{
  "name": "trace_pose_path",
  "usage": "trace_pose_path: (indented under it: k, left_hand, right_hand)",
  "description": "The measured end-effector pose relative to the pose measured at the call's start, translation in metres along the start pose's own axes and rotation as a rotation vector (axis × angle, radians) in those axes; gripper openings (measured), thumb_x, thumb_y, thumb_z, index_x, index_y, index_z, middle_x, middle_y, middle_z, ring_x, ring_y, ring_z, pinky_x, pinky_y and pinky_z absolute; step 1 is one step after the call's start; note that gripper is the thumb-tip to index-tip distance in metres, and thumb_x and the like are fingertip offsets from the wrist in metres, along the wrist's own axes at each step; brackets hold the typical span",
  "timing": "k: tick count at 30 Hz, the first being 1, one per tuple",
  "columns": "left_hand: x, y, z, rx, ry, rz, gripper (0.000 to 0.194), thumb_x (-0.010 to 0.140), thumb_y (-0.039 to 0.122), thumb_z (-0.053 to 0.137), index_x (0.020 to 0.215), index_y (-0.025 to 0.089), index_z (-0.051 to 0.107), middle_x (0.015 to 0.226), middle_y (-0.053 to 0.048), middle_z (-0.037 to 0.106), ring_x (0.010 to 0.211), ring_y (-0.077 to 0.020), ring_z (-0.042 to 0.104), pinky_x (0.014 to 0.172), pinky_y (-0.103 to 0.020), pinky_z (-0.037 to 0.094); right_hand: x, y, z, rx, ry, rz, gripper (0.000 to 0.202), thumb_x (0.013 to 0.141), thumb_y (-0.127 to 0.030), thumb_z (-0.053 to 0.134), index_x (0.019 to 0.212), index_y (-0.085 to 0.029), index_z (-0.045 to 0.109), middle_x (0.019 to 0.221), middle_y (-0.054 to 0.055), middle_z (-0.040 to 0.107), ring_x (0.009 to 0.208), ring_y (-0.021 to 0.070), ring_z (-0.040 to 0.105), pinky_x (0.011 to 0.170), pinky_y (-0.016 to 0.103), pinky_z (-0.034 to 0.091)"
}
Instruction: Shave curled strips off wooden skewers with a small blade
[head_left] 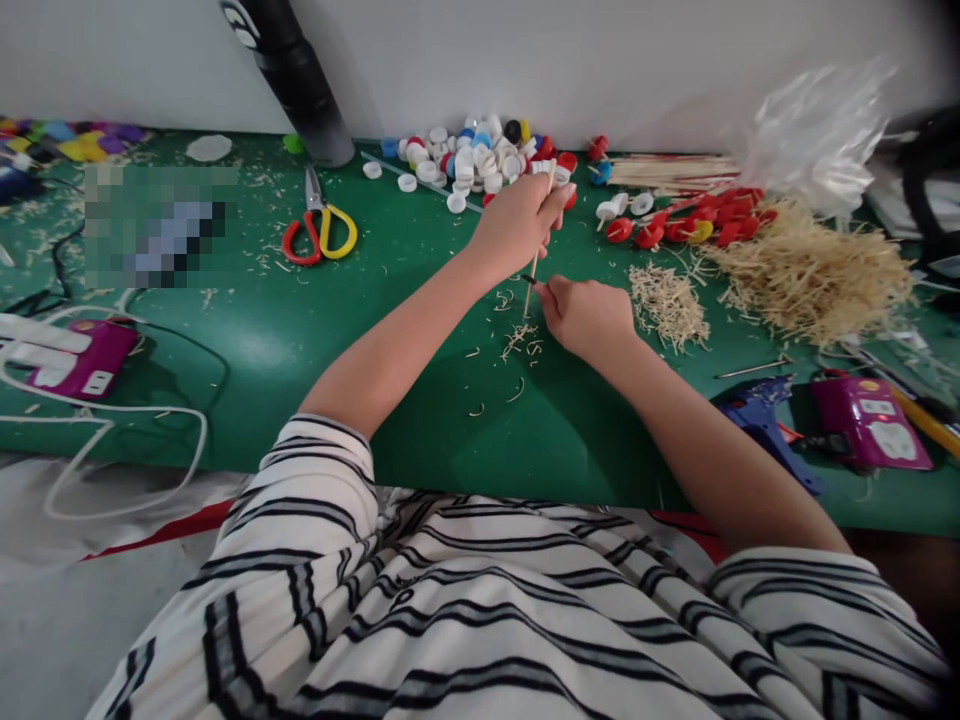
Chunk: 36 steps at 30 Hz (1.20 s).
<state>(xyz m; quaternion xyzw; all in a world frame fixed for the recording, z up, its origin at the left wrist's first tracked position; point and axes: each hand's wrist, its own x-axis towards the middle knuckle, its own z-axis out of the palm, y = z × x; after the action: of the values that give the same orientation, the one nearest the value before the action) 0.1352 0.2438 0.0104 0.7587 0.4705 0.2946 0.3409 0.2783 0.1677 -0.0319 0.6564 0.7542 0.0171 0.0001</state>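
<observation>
In the head view my left hand [517, 222] is closed around a thin wooden stick [533, 268], which slants down toward the table. My right hand [589, 315] is closed on a small dark tool [529, 280] that touches the stick just below my left hand; most of it is hidden in the fingers, so its kind is unclear. Thin curled wood shavings [519, 342] lie under the stick's lower end. A bigger heap of shavings [667, 305] sits right of my right hand. Beyond my left hand is a pile of bottle caps [480, 160], mostly white.
Scissors [319, 228] and a black bottle [311, 95] stand left. At right are wooden sticks [667, 172], red caps on sticks [705, 220], a large shavings mound [825, 270], a plastic bag [817, 130], a blue glue gun [765, 425] and a purple power block [874, 420]. White cables [199, 440] trail at left.
</observation>
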Motion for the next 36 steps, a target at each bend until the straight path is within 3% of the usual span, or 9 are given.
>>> trace_pose_path:
  k: [4,15,25,31,36]
  left_hand:
    - [0.001,-0.001,0.000,-0.028,-0.030,-0.020,0.054,0.108,0.054,0.021,0.103,0.019,0.061,0.064,-0.005,0.061,0.081,-0.0170,0.061,0.083,-0.033,0.044]
    - [0.003,-0.007,-0.002,-0.061,-0.058,-0.032,0.066,0.103,0.066,0.017,0.110,0.021,0.064,0.063,-0.005,0.061,0.081,-0.0174,0.059,0.081,-0.035,0.042]
    - [0.004,-0.010,-0.002,-0.041,-0.055,0.025,0.054,0.108,0.050,0.022,0.113,0.015,0.064,0.081,-0.007,0.066,0.078,-0.0157,0.063,0.077,-0.033,0.045]
    - [0.007,-0.015,0.000,-0.065,-0.019,0.059,0.049,0.109,0.047,0.024,0.103,0.015,0.060,0.083,-0.006,0.065,0.067,-0.0119,0.061,0.071,-0.032,0.046]
    - [0.007,-0.013,0.001,-0.098,-0.030,0.046,0.050,0.109,0.050,0.024,0.099,0.017,0.060,0.080,-0.007,0.067,0.070,-0.0130,0.059,0.074,-0.033,0.046]
  right_hand:
    - [-0.001,0.003,0.002,0.009,-0.043,-0.016,0.062,0.105,-0.052,0.018,0.108,-0.020,0.071,0.092,0.015,0.074,0.074,0.0242,0.064,0.062,0.034,0.033]
    - [-0.015,-0.007,-0.003,-0.113,-0.193,-0.045,0.058,0.106,-0.046,0.022,0.115,-0.019,0.072,0.096,0.017,0.076,0.087,0.0303,0.071,0.064,0.036,0.040]
    - [-0.017,-0.014,-0.007,-0.123,-0.281,-0.019,0.056,0.106,-0.042,0.022,0.118,-0.017,0.070,0.105,0.019,0.077,0.092,0.0330,0.073,0.066,0.038,0.045]
    - [-0.019,-0.011,-0.006,-0.119,-0.249,-0.017,0.057,0.105,-0.046,0.022,0.116,-0.019,0.072,0.099,0.018,0.076,0.088,0.0318,0.072,0.066,0.037,0.042]
    - [-0.012,-0.005,-0.008,-0.091,-0.081,-0.013,0.062,0.105,-0.051,0.018,0.119,-0.020,0.070,0.092,0.017,0.075,0.079,0.0292,0.069,0.064,0.036,0.036]
